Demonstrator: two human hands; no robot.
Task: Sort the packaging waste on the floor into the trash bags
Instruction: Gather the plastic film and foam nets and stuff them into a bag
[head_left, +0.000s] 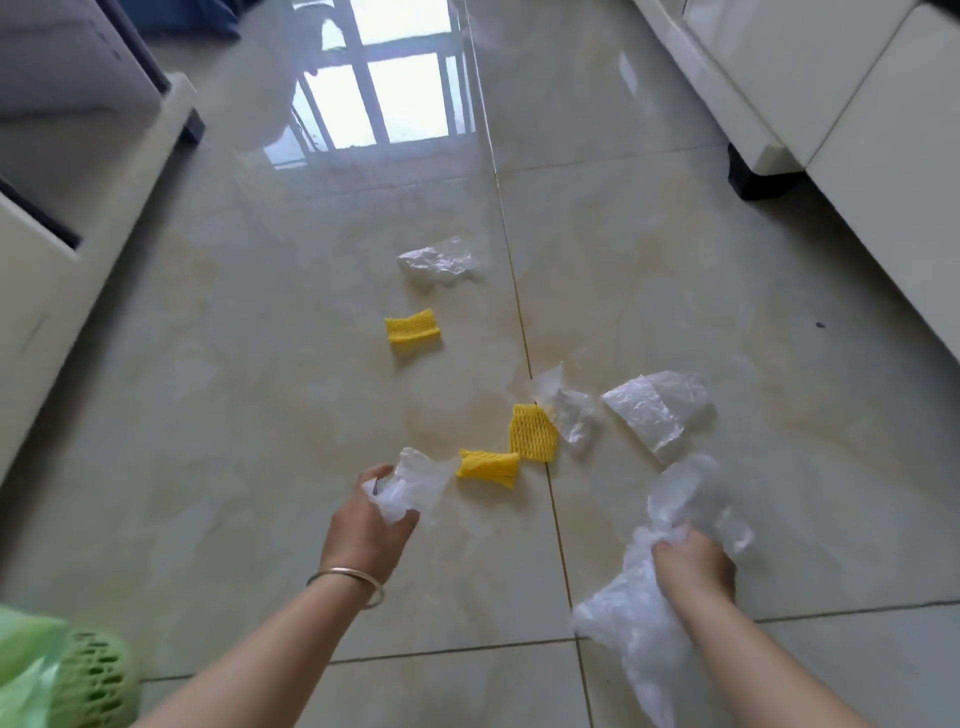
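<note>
On the glossy tiled floor (260, 364), packaging waste lies scattered ahead of the person. The left hand (371, 525) has its fingers (376, 475) curled round a crumpled clear plastic piece (410, 480). The right hand (693, 564) clenches a larger bunch of clear plastic film (639, 613) that trails below the wrist.

Risks from this position:
- The film is thin and slippery; a loose grasp probably lets part of the bunch slide out.
- With both hands occupied, picking up further items likely means dropping what is held.
- Mixing is possible: the nearest yellow foam net (488, 467) lies just beside the left hand's plastic and could be gathered with it.

Remaining waste: a second foam net (532, 432) touching a clear wrapper (569, 410), a third net (413, 326) further off, a clear sheet (657, 410) to the right, and a far wrapper (439, 260).

Surroundings: a green mesh basket with a green bag (67, 670) sits at the lower left corner. White furniture (857, 130) flanks the right side and a cabinet (78, 208) the left. Nothing blocks the reach to the waste.
</note>
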